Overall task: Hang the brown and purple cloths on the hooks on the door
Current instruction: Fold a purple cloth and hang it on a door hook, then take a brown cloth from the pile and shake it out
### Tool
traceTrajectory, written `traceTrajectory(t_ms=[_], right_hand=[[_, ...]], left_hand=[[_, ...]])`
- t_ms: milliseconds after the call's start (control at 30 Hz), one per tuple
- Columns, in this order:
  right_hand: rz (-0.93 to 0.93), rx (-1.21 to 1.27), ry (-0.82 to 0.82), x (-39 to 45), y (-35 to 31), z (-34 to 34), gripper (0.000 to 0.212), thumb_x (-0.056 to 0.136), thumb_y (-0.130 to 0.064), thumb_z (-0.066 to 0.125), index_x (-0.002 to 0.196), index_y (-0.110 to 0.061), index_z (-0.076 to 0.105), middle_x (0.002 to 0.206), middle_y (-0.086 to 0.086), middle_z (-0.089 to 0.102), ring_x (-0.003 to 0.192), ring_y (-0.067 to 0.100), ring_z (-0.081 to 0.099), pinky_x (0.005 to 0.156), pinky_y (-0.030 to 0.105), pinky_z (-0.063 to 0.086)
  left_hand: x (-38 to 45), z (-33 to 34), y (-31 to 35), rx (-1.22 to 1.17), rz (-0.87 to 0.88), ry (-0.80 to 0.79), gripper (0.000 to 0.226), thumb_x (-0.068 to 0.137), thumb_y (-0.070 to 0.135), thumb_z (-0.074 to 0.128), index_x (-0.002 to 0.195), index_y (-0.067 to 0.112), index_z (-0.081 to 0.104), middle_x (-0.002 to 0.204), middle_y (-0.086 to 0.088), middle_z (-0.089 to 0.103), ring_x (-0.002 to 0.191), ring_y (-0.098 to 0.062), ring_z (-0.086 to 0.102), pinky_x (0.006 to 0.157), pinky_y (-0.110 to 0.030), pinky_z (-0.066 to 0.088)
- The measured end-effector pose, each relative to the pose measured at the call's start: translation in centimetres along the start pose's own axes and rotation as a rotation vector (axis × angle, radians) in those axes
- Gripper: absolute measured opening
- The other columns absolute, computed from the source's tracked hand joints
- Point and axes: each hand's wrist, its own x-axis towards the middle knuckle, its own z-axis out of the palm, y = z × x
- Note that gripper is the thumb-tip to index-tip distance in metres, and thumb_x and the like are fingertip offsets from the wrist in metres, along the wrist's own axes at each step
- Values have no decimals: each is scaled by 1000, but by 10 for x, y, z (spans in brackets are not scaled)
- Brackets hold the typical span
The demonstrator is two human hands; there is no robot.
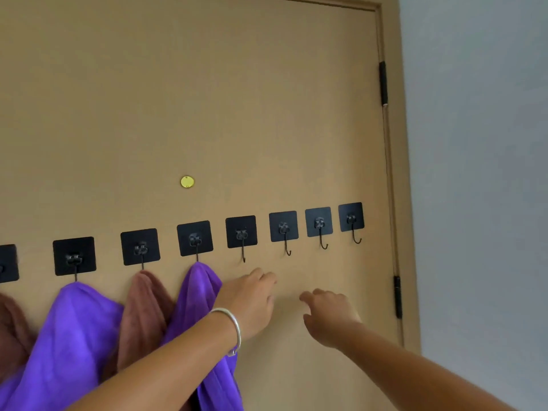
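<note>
Meanwhile both hands, left hand (249, 301) and right hand (332, 315), hover with fingers loose, holding nothing, beside the purple cloth (195, 295).

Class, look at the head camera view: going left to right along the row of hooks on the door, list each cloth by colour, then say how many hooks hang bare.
brown cloth → purple cloth → brown cloth → purple cloth → four bare hooks, first, last.
</note>
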Motion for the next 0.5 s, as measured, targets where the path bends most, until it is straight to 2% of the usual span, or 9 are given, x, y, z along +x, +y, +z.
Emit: traceTrajectory(t_ms=[100,200,300,433,500], right_hand=[[152,-28,-28,-26,31,-14,49,93,-39,46,140,-28,34,129,2,51,113,26,54,89,37,46],[305,-66,-52,-57,54,-35,55,93,-40,48,143,-29,29,135,1,46,117,27,52,94,38,46],[447,-152,-53,-97,67,-59,55,93,-39,49,143,-27,30,137,3,46,120,27,50,98,39,43],[617,-244,-33,-161,65,-88,55,93,-42,49,143,-28,31,137,1,46,122,26,49,97,39,43],[690,-297,-27,-192,61,-103,54,92,-42,50,141,-28,33,135,1,47,122,26,49,97,38,42]], left_hand=[[22,15,9,-52,86,-52,30,94,30,41,124,26,47,120,3,52,97,-23,59,75,-36,49],[37,26,26,-131,170,-62,29,94,32,43,122,26,47,116,5,52,92,-20,59,73,-36,50],[40,31,56,-217,277,-61,27,93,32,43,119,23,47,112,3,53,91,-21,58,74,-37,49],[33,27,102,-375,432,-47,39,95,36,44,132,25,41,123,4,52,100,-21,57,79,-35,48],[27,17,129,-443,509,-32,40,94,36,44,132,24,41,127,5,52,103,-20,57,81,-35,48]])
